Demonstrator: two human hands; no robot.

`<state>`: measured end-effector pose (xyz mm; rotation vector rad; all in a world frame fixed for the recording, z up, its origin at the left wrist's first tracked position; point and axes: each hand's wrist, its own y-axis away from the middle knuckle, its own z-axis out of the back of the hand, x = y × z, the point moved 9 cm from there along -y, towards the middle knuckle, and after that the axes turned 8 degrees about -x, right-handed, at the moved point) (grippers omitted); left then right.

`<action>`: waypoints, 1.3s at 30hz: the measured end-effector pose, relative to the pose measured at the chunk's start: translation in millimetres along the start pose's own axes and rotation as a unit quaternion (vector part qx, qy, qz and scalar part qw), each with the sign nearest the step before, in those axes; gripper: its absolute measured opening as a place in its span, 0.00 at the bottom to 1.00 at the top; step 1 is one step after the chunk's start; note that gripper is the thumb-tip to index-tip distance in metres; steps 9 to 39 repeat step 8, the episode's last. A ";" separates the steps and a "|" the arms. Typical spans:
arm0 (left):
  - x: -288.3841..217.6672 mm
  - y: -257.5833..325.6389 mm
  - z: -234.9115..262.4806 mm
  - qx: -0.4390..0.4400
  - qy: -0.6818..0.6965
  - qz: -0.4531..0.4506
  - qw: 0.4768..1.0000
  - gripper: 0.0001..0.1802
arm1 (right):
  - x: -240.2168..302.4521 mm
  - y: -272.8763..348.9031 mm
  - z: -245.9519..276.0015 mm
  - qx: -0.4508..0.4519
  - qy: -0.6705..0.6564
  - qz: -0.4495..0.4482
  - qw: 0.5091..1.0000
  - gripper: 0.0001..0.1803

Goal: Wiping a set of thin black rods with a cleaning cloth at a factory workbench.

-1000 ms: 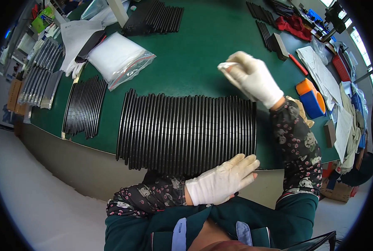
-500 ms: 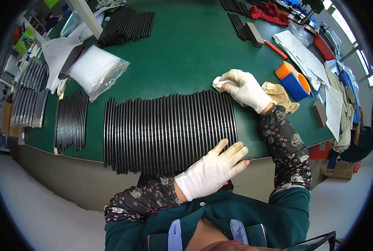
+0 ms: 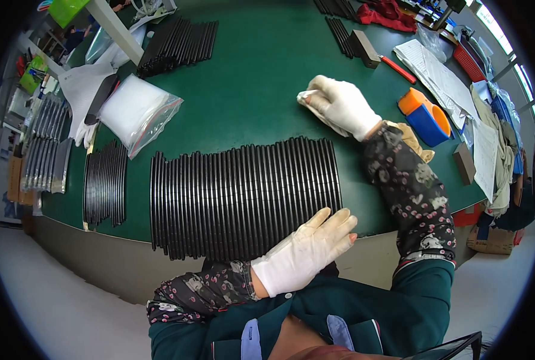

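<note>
A wide row of slim black rods (image 3: 237, 192) lies side by side at the front edge of the green table. My left hand (image 3: 306, 249), in a white glove with bare fingertips showing, rests spread flat over the near right ends of the rods. My right hand (image 3: 342, 108), gloved too, is closed on a folded white cloth (image 3: 324, 114). It is beyond the row's far right corner, apart from the rods. Behind my right wrist, a crumpled beige glove or cloth (image 3: 414, 141) is partly hidden.
A smaller rod bundle (image 3: 105, 183) and a clear bag of white material (image 3: 138, 111) are at left. More rods (image 3: 180, 45) lie far left. On the right are an orange-and-blue tape dispenser (image 3: 426, 117), a grey block (image 3: 364, 49), a red-handled tool (image 3: 398, 69) and papers (image 3: 438, 78).
My right hand has moved away from the rods' far ends, up and slightly left, with the cloth in it. My left hand stays on the near ends. The view has shifted slightly.
</note>
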<state>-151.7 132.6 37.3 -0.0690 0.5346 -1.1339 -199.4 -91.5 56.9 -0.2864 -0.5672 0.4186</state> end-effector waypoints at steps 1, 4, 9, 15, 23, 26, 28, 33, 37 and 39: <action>1.1 -0.1 -0.2 0.019 0.017 0.005 1.000 0.41 | 6.3 7.3 11.1 -0.022 -0.027 0.001 0.999 0.16; 0.6 4.0 -14.8 0.028 0.081 0.043 0.995 0.43 | 94.1 77.2 -11.8 0.158 -0.112 0.241 0.951 0.13; -6.3 -2.6 -10.9 0.066 0.042 0.016 0.997 0.46 | 57.9 57.7 -19.5 0.084 -0.018 0.192 0.978 0.09; -6.3 -2.6 -10.9 0.066 0.042 0.016 0.997 0.46 | 57.9 57.7 -19.5 0.084 -0.018 0.192 0.978 0.09; -6.3 -2.6 -10.9 0.066 0.042 0.016 0.997 0.46 | 57.9 57.7 -19.5 0.084 -0.018 0.192 0.978 0.09; -6.3 -2.6 -10.9 0.066 0.042 0.016 0.997 0.46 | 57.9 57.7 -19.5 0.084 -0.018 0.192 0.978 0.09; -6.3 -2.6 -10.9 0.066 0.042 0.016 0.997 0.46 | 57.9 57.7 -19.5 0.084 -0.018 0.192 0.978 0.09; -6.3 -2.6 -10.9 0.066 0.042 0.016 0.997 0.46 | 57.9 57.7 -19.5 0.084 -0.018 0.192 0.978 0.09; -6.3 -2.6 -10.9 0.066 0.042 0.016 0.997 0.46 | 57.9 57.7 -19.5 0.084 -0.018 0.192 0.978 0.09; -6.3 -2.6 -10.9 0.066 0.042 0.016 0.997 0.46 | 57.9 57.7 -19.5 0.084 -0.018 0.192 0.978 0.09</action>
